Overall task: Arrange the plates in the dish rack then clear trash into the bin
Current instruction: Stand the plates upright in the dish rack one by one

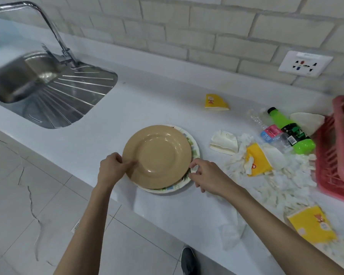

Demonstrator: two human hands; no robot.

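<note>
Evidently the plate step is in hand: the left hand (112, 165) grips the tan plate (157, 155) by its rim, the right hand (205, 175) pinches the patterned plate (195, 149) beneath it on the counter (147, 100), and next both likely need lifting rightward to the pink dish rack (330, 159).

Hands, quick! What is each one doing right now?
Left hand: grips the tan plate by its edge.
Right hand: pinches the rim of the patterned plate underneath.

Kitchen: sink (48, 92), tiled wall (207, 32)
</note>
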